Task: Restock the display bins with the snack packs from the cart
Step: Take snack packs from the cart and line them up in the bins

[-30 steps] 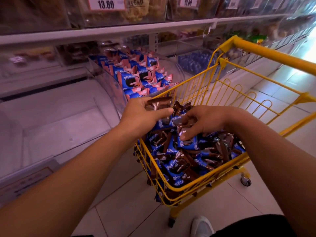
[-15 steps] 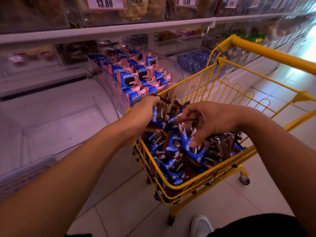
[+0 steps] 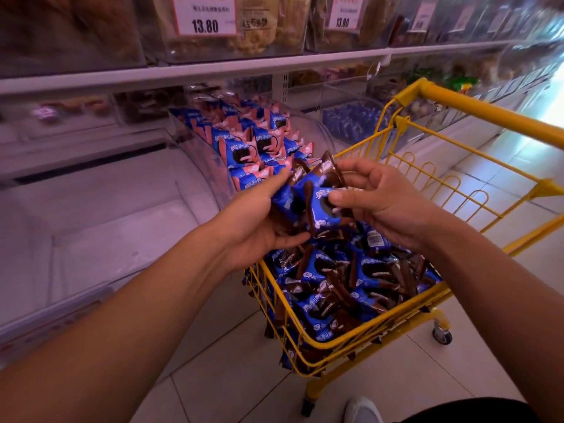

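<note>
Blue-and-brown snack packs (image 3: 308, 206) sit cupped in the half-open left hand (image 3: 259, 221) and pinched by the right hand (image 3: 378, 199).

One head-worn wide-angle camera looked forward and down, close over the yellow cart (image 3: 476, 108), facing the shelf bins (image 3: 195, 154) at left

The big clear bin (image 3: 100, 239) on the left has lots of open room inside. The next bin (image 3: 213, 154) is full of blue and pink packs (image 3: 259, 141). A shelf (image 3: 213, 70) hangs over both bins. The yellow cart (image 3: 406, 328) stands close beside them, open on top.
</note>
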A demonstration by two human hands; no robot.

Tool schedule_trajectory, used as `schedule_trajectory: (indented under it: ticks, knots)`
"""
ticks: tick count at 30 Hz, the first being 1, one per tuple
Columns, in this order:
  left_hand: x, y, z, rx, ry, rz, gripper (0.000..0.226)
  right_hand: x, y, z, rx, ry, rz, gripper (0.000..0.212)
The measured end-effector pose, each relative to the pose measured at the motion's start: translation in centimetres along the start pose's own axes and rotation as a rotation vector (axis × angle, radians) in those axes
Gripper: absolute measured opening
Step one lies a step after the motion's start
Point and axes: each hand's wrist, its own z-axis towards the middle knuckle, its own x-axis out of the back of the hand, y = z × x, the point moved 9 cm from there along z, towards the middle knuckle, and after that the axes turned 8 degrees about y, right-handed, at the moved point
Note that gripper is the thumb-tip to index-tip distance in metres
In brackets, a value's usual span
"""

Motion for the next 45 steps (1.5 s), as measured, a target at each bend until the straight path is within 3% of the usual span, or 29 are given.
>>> schedule_trajectory:
  ticks: [3,7,11,14,17,23,26,31,34,37,40,42,45]
  knots:
    - [-0.4,0.3,-0.3,-0.032,-0.049,-0.016,0.047,-0.5,-0.5,-0.2,0.064,-0.012,-0.134,0.053]
    - [0.2,-0.3,0.0,-0.014,0.015,-0.013,0.034,-0.1,-1.7,-0.6,0.129,0.016,-0.355,0.069]
    - [0.3,-0.8,0.1,0.042,-0.023,0.028,0.022,1.7,-3.3,-0.9,0.189,0.144,-0.322,0.070]
    - [0.0,-1.0,-0.2,0.054,-0.058,0.018,0.024,1.0,-3.9,-1.1,0.255,0.145,-0.241,0.063]
    - [-0.2,-0.5,-0.5,0.029,-0.068,-0.042,0.028,0.2,-4.2,-1.2,0.329,0.134,-0.326,0.060]
    - [0.0,0.5,-1.2,-0.017,-0.082,0.041,0.036,-2.5,-1.1,-1.3,0.107,-0.135,-0.273,0.069]
    - [0.4,1.1,-2.1,-0.028,-0.088,0.080,0.037,-4.0,-0.3,-1.4,0.010,-0.186,-0.219,0.078]
    - [2.8,3.3,-5.5,-0.140,-0.010,0.083,0.040,-9.0,-0.9,-2.6,-0.019,-0.308,-0.092,0.051]
    - [6.4,5.8,-8.5,-0.161,0.105,0.133,0.036,-12.3,-2.3,-3.0,0.006,-0.283,0.072,0.030]
    - [13.3,10.4,-13.0,-0.437,0.378,0.379,0.028,-15.3,-3.2,-2.9,-0.039,-0.244,0.189,0.006]
    - [20.1,14.1,-19.3,-0.829,0.674,1.014,0.011,-19.3,-3.5,-1.3,-0.067,-0.218,0.224,0.014]
    - [23.4,14.1,-21.2,-0.890,0.714,1.293,0.010,-23.6,-3.1,0.6,-0.057,-0.253,0.141,0.013]
    - [25.7,13.3,-20.9,-0.923,0.584,1.400,0.012,-30.0,-0.3,4.7,-0.060,-0.282,-0.085,0.010]
